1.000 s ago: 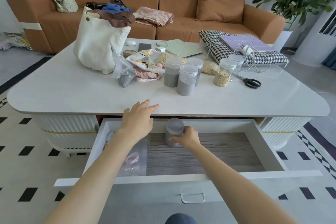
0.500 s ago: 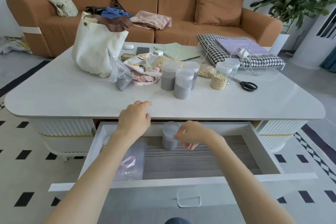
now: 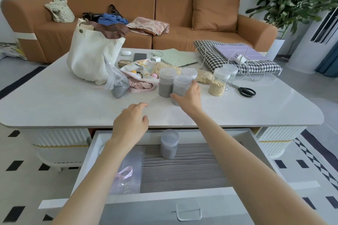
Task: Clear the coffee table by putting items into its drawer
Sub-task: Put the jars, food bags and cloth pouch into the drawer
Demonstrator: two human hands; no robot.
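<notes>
Grey powder (image 3: 168, 152) fills the drawer jar (image 3: 169, 140) — right grip (image 3: 189, 97) curls round 1 tabletop jar (image 3: 180, 86), left grip (image 3: 130, 123) loose, empty.

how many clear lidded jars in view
6. One in the drawer; on the table, three clustered, the front jar gripped by the right hand, plus the oat jar and one behind it. Bags may hide more.
</notes>
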